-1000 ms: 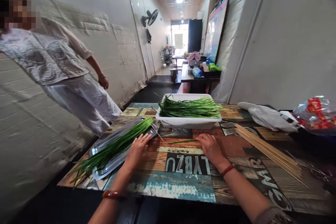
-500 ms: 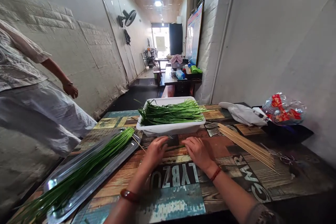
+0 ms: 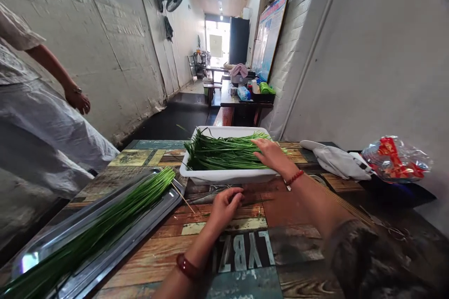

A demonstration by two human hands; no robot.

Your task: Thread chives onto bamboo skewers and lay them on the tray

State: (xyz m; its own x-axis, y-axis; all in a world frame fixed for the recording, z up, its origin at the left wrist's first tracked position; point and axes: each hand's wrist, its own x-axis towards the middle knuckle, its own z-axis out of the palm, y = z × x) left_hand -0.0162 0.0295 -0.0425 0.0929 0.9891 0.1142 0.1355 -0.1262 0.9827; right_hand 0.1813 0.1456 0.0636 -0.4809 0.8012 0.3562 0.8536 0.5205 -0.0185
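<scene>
A white plastic basin (image 3: 224, 177) full of long green chives (image 3: 228, 152) stands at the far side of the patterned table. My right hand (image 3: 270, 152) is over the basin's right end, fingers stretched out and touching the pale chive stems. Just in front of the basin, my left hand (image 3: 226, 203) hovers low over the wood, fingers loosely curved and thumb apart; I see nothing held in it. To the left, a metal tray (image 3: 115, 259) bears a long bundle of chives (image 3: 115, 215). One thin wooden skewer (image 3: 184, 197) sticks out from the tray's near end.
More wooden skewers (image 3: 345, 198) lie at right, partly hidden by my right forearm. Scissors (image 3: 396, 230), a white cloth item (image 3: 336, 159) and a clear bag with red pieces (image 3: 394, 159) are beyond. A person (image 3: 45, 112) stands left of the table.
My right hand has gone from the tabletop up to the chives in the basin. My left hand has shifted slightly right. The view has turned a little, and the person appears further left.
</scene>
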